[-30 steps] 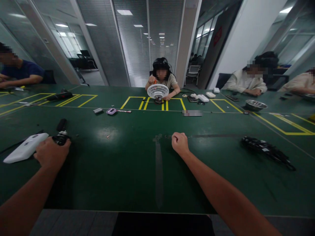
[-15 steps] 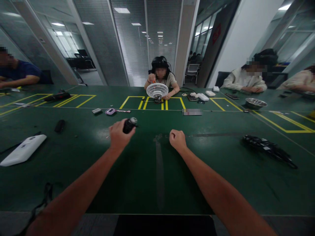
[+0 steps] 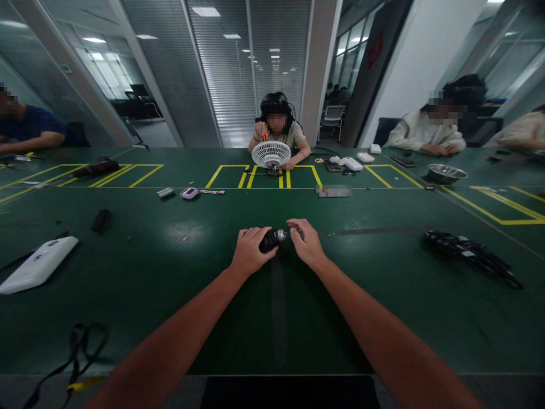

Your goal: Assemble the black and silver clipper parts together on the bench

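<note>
A small, black, rounded object with a silvery end (image 3: pixel 269 241) is grasped in the left hand (image 3: pixel 250 250) over the middle of the glossy green tabletop (image 3: pixel 230 346); the right hand (image 3: pixel 307 245), unclenched with fingers loosely curved, is just beside that end

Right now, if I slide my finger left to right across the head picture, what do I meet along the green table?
White thing → small black thing → silver thing → purple thing → left hand → black-and-silver thing it holds → right hand → black bundle. Some overlapping things are left out.
</note>
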Available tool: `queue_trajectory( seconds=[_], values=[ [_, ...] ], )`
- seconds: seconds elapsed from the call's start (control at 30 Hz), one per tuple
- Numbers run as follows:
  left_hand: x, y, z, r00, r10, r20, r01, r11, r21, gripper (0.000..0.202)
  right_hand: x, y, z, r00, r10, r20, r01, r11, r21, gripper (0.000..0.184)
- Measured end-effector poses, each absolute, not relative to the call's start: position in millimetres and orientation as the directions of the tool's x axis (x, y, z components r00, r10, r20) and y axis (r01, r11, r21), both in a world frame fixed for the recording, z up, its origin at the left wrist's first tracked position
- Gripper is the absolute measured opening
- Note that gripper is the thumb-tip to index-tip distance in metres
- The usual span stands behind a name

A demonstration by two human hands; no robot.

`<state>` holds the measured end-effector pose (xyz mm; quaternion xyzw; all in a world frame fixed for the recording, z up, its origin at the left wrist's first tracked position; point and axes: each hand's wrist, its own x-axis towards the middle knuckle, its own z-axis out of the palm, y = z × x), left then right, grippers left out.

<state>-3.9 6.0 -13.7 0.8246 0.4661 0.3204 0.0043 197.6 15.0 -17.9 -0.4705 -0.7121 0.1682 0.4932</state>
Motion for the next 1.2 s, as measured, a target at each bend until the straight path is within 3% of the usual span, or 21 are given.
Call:
queue_trajectory(
  seconds=[0.23,0.43,0.8,1.0,1.2],
  values=[
    [-5,6,-14,0.404,0.779,0.479,0.739,-0.587,0.331,0.047,183,-2,-21,-0.178,0.895,0.41,0.427,0.445,-0.787,0.041],
    [-6,6,-15,0.42,0.786,0.454,0.707,-0.597,0.38,0.046,186,1,-18,-0.212,0.92,0.329,0.389,0.388,-0.836,0.033],
    [-7,12,-23,0.449,0.786,0.425,0.614,-0.617,0.492,0.062,189,-1,-10,-0.271,0.916,0.296,0.381,0.384,-0.841,0.032],
    [-9,12,-24,0.458,0.786,0.416,0.559,-0.618,0.552,0.071,192,1,-14,-0.341,0.896,0.285,0.327,0.397,-0.857,0.041],
    [-9,11,-26,0.468,0.763,0.445,0.532,-0.646,0.548,0.062,198,5,-21,-0.39,0.856,0.34,0.341,0.478,-0.81,0.048]
  ],
)
